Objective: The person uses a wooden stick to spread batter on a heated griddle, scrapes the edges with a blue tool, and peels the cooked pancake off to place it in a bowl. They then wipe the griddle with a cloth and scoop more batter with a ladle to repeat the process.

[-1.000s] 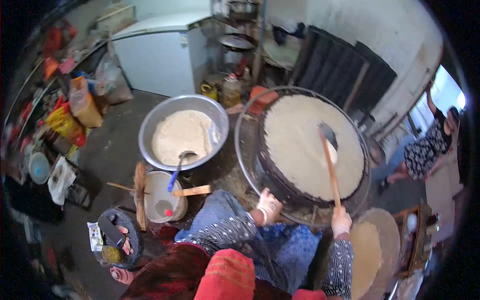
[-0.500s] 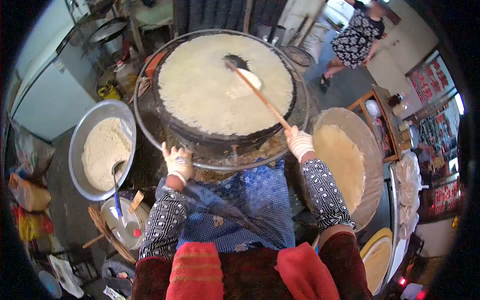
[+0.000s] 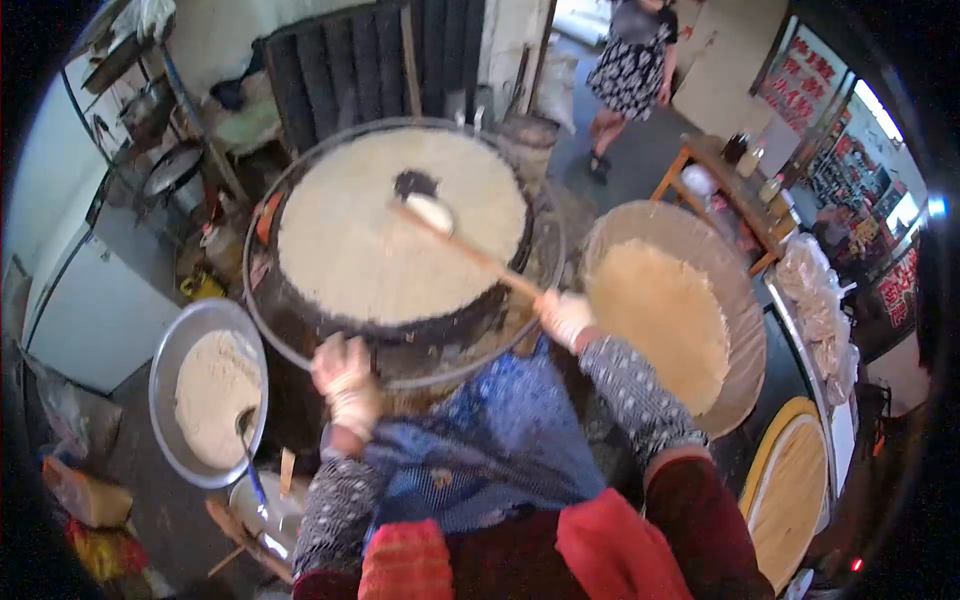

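A big round griddle in front of me is covered by a thin pale batter sheet. My right hand, gloved, grips the wooden handle of a long spreader whose dark head rests on the batter near the middle. My left hand, also gloved, rests at the metal ring around the griddle's near edge, and appears blurred. I cannot tell whether its fingers are closed.
A metal basin of batter with a ladle sits at the left. A round tray with finished flatbreads lies at the right, another stack below it. A person in a patterned dress stands behind, near a small wooden table.
My view swung from the left basin to the griddle. The spreader's head moved from the right side toward the middle of the batter. My left hand stayed at the ring.
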